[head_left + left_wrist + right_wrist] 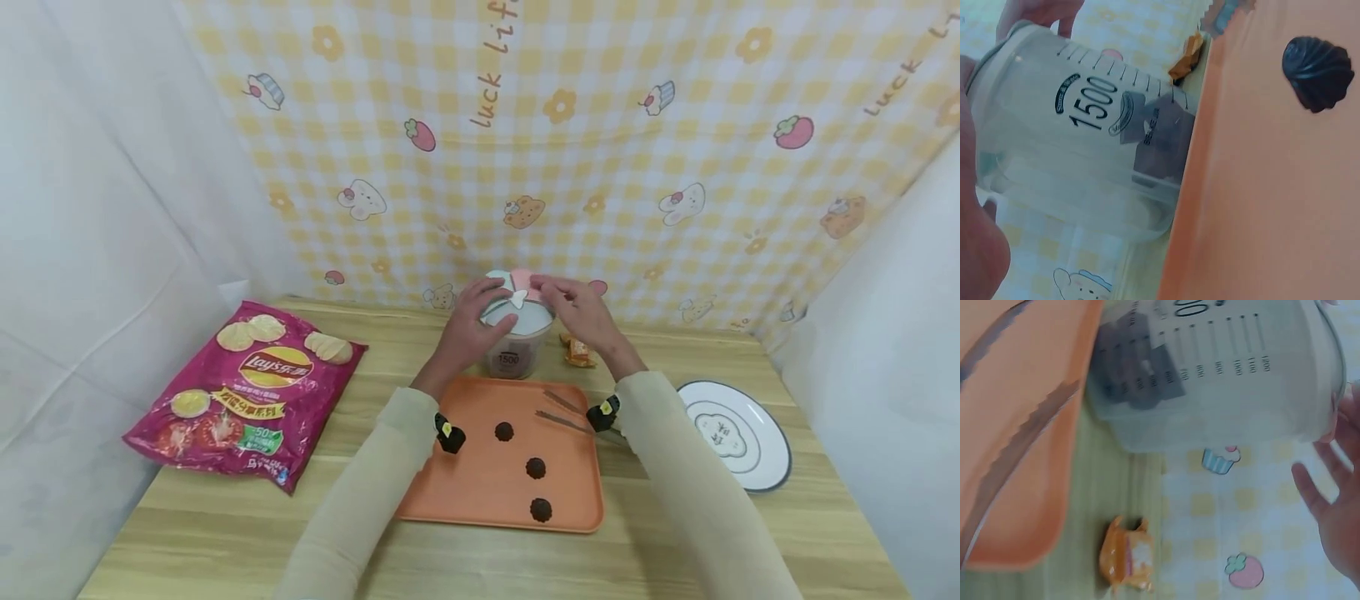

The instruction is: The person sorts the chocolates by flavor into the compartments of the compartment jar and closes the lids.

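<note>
A clear plastic container (pixel 512 358) marked 1500 stands behind the tray, with dark purplish packets (pixel 1163 134) low inside. Its lid has pale green and pink (pixel 522 282) sections with a white bow at the centre. My left hand (pixel 471 323) grips the container at its upper rim, with fingers on the left of the lid and thumb toward the front. My right hand (pixel 581 312) touches the pink section with its fingertips, fingers fairly straight. In the right wrist view, thumb and fingers of this hand (pixel 1341 506) stand apart beside the rim.
An orange tray (pixel 465 492) holds three dark, ridged chocolates (pixel 536 468) and metal tongs (pixel 562 421). An orange-wrapped snack (pixel 577 352) lies right of the container. A white plate (pixel 765 442) sits at right, a Lay's chip bag (pixel 247 383) at left. A checked curtain (pixel 555 167) hangs behind.
</note>
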`<state>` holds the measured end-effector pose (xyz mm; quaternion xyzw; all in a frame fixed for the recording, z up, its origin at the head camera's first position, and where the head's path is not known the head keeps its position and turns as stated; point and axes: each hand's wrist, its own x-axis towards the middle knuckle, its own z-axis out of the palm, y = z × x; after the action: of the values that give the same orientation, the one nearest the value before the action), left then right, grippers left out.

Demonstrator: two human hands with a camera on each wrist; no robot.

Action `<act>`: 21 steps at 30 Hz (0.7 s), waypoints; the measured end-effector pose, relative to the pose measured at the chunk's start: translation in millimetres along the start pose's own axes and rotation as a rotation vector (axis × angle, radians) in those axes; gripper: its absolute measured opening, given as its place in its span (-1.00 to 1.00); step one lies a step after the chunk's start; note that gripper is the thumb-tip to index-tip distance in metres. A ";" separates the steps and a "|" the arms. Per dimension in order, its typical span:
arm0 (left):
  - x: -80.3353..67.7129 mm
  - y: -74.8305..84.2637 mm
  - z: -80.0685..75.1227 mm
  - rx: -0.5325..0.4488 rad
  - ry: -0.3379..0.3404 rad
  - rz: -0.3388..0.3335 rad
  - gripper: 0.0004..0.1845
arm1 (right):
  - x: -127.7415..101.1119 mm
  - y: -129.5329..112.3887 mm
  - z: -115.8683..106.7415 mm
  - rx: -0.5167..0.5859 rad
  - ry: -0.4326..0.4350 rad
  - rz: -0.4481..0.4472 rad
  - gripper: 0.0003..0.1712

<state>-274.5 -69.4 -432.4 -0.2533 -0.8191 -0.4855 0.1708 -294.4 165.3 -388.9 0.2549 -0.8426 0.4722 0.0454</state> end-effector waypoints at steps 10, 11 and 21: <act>-5.2 14.5 3.8 0.154 0.088 -0.100 -0.59 | 22.8 -8.1 -2.2 -0.020 0.008 0.233 -0.52; -4.9 15.6 2.5 0.150 0.090 -0.109 -0.62 | 22.9 -7.9 -2.3 -0.014 -0.006 0.242 -0.51; 10.8 18.2 -15.4 0.340 0.125 -0.046 -0.77 | 15.5 -4.7 -2.1 0.002 -0.073 0.120 -0.45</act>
<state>-272.2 -73.1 -406.6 -0.1713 -0.8827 -0.3586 0.2506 -306.0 159.1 -379.2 0.2210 -0.8570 0.4654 -0.0142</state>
